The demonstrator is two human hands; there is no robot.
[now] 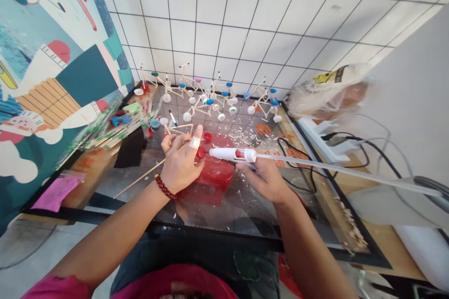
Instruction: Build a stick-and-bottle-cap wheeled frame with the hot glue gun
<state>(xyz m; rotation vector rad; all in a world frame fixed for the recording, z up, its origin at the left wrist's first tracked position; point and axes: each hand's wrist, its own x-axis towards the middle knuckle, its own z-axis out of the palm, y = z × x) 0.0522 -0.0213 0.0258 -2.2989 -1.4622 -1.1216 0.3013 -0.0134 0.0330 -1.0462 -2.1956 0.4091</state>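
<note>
My right hand [264, 177] is closed round the handle of a white hot glue gun [228, 153]. A long clear glue stick [333, 167] runs out of its back end to the right. The gun's nozzle is at a red bottle cap [200, 152]; whether it touches cannot be told. My left hand [182, 161], with a white wrap on one finger, grips a small stick model [180, 129] that has red caps as wheels. Its fingers partly hide the model. Another red cap [207, 138] lies just beyond on the table.
Several stick models with cap wheels [209, 102] stand along the back. White scraps [242, 138] litter the tabletop. Wooden sticks [121, 135] and a pink packet [56, 191] lie at left. A power strip [324, 142] with black cables and a plastic bag [329, 93] are at right.
</note>
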